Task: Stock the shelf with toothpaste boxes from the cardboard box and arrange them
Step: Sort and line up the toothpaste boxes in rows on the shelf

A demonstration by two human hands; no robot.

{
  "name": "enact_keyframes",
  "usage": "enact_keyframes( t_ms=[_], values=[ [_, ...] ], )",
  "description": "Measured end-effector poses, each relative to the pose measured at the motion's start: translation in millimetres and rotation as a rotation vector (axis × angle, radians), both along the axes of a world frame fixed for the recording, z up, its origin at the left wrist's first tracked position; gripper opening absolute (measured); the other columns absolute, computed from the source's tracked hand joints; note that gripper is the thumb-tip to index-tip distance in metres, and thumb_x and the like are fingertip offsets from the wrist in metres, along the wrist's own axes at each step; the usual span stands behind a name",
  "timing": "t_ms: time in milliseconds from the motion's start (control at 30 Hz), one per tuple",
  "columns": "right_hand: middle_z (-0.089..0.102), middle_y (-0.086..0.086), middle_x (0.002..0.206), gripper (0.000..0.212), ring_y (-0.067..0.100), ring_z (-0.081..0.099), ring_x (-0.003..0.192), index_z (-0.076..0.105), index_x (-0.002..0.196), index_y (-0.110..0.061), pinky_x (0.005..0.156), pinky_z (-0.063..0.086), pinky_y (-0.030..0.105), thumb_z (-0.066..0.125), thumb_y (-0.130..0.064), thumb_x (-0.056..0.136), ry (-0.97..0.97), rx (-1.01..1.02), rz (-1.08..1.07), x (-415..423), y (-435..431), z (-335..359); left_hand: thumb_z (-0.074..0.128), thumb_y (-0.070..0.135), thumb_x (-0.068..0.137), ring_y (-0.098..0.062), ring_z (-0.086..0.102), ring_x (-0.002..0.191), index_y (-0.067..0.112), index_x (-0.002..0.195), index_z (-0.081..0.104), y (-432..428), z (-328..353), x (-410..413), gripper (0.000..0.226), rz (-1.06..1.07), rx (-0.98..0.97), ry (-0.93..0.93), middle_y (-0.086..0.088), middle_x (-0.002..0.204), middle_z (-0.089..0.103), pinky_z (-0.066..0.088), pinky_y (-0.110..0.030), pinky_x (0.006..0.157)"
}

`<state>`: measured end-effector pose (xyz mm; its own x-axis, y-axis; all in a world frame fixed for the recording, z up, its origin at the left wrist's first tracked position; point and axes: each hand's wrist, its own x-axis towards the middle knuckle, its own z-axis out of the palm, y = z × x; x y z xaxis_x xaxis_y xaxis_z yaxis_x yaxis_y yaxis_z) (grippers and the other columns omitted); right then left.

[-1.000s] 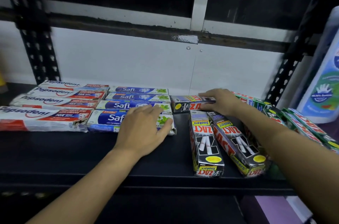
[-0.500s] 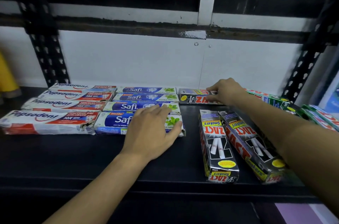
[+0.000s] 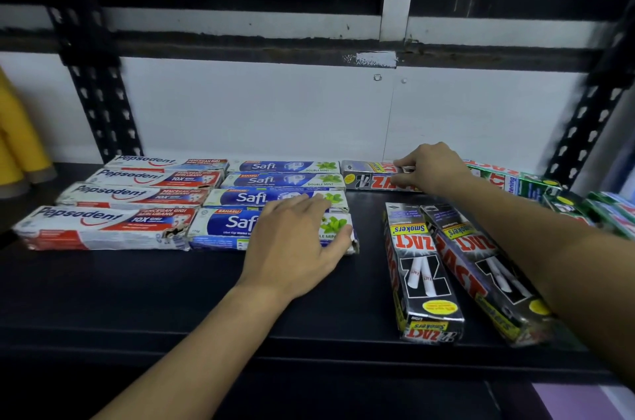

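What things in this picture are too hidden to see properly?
Head view only:
Front Safi box: middle hidden under the left hand.
Back Zact box: right end covered by the right hand gripping it.
Green boxes: partly behind the right forearm, cut off by the right edge.
Yellow thing: cut by the left edge, unidentifiable.
Cardboard box: out of frame.

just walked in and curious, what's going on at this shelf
A person is arranging toothpaste boxes on a black shelf. The left hand lies flat on the front Safi box, beside a row of Pepsodent boxes. The right hand holds a black Zact box set crosswise at the back. Two more lengthways Zact boxes lie near the front edge, slightly askew.
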<state>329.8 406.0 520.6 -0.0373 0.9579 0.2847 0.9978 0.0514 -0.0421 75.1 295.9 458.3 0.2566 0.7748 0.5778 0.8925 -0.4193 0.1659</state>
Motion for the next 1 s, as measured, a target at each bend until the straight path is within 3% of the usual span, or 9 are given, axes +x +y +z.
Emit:
enact_keyframes(
  t_ms=[200,433,667,833,933,1000],
  values=[
    [0.068,0.009,0.123,0.05,0.027,0.062,0.105,0.065,0.128,-0.024,0.077,0.044,0.028,0.065,-0.052,0.087,0.026,-0.005,0.016,1.1,-0.3,-0.4,0.04,0.063,0.091,-0.016,0.059,0.112,0.026,0.122,0.063,0.2,-0.4,-0.5,0.054,-0.001,0.009,-0.01,0.007,0.114,0.068,0.038,-0.036,0.102],
    [0.067,0.01,0.125,0.05,0.028,0.063,0.106,0.065,0.129,-0.023,0.083,0.048,0.031,0.067,-0.049,0.087,0.07,-0.009,0.026,2.8,-0.4,-2.5,0.04,0.063,0.091,-0.015,0.059,0.114,0.026,0.123,0.063,0.7,-1.3,-1.1,0.054,-0.006,0.012,-0.014,0.007,0.115,0.068,0.036,-0.035,0.102],
    [0.065,0.011,0.128,0.049,0.029,0.06,0.112,0.065,0.128,-0.026,0.082,0.046,0.03,0.067,-0.05,0.086,0.158,0.019,0.077,9.4,-30.5,12.2,0.037,0.065,0.09,-0.013,0.061,0.101,0.027,0.119,0.063,1.9,-1.3,-1.9,0.054,-0.014,0.023,-0.013,0.01,0.106,0.067,0.038,-0.034,0.097],
    [0.069,-0.001,0.122,0.04,0.017,0.062,0.1,0.069,0.121,-0.035,0.076,0.039,0.024,0.07,-0.049,0.084,0.184,0.018,0.15,22.9,-100.5,26.4,0.036,0.065,0.089,-0.015,0.062,0.101,0.025,0.119,0.064,0.7,0.5,-2.2,0.057,-0.021,0.013,0.005,0.008,0.106,0.069,0.039,-0.037,0.098],
    [0.069,-0.01,0.121,0.035,0.014,0.067,0.1,0.066,0.117,-0.049,0.082,0.05,0.026,0.066,-0.055,0.083,0.166,-0.019,0.149,32.9,-151.3,23.4,0.037,0.064,0.089,-0.017,0.063,0.098,0.024,0.116,0.065,-0.8,2.2,-2.2,0.056,-0.019,0.01,0.005,0.006,0.105,0.07,0.04,-0.038,0.097],
    [0.075,-0.01,0.104,0.031,0.005,0.069,0.078,0.062,0.112,-0.058,0.076,0.053,0.021,0.063,-0.061,0.081,0.197,-0.049,0.116,39.8,-180.6,16.3,0.038,0.064,0.089,-0.019,0.063,0.099,0.023,0.116,0.065,-2.6,3.4,-1.2,0.056,-0.02,0.009,0.002,0.005,0.106,0.07,0.041,-0.039,0.097]
  ],
)
